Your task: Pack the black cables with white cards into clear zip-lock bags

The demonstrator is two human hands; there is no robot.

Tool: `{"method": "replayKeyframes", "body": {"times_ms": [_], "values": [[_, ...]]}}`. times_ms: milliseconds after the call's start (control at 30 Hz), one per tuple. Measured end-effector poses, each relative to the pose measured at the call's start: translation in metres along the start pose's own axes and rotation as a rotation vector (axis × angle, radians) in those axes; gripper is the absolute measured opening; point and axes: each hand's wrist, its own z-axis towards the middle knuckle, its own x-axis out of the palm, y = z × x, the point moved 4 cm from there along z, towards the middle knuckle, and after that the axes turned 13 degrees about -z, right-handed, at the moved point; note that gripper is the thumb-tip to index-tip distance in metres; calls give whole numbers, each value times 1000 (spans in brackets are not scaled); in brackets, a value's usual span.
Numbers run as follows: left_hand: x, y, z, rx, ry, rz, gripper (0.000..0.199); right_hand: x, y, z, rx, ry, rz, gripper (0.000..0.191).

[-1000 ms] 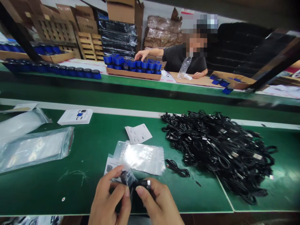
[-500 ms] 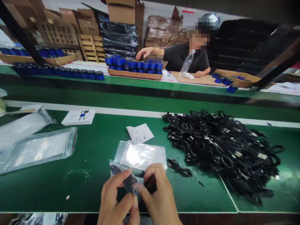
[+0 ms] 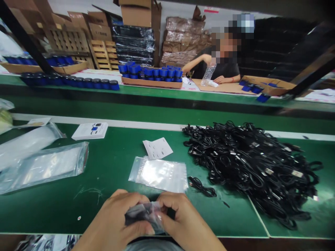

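A clear zip bag (image 3: 145, 213) w/ dark contents (mostly hidden by the fingers, so exact item can't be told) is gripped just above the near edge of the green workbench (image 3: 49, 212), between L hand (image 3: 113, 218) and R hand (image 3: 183, 218); both hands are closed on it, fingers curled round the plastic. Just above the hands, a stack of flat zip bags (image 3: 158, 174) is laid on the bench, w/ a printed leaflet (image 3: 157, 148) beyond it. A small coil of black cable (image 3: 201, 187) lies just R of the stack, and a large heap of black USB cables (image 3: 251, 167) is spread further R. To the L, a white printed card (image 3: 89, 131) and large clear poly bags (image 3: 43, 167) are set well apart from the hands. Beyond a second green bench (image 3: 157, 106), blue-capped jars (image 3: 151, 73) are packed on a cardboard tray (image 3: 151, 83), and a co-worker (image 3: 222, 68) in a dark tee is seated by a clear plastic bottle (image 3: 208, 74). Black frame bars (image 3: 24, 36) cut across the upper corners of the view, partly in front of stacked cartons (image 3: 183, 38) and wooden pallets (image 3: 102, 54).
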Motion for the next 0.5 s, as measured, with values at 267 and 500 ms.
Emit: {"method": "replayKeyframes", "body": {"times_ms": [267, 500], "values": [[10, -6, 0, -165, -118, -340, 32, -9, -12, -8, 131, 14, 146, 20], [14, 12, 1, -223, -162, -537, 33, -6, -18, -8, 224, -78, 107, 15]]}}
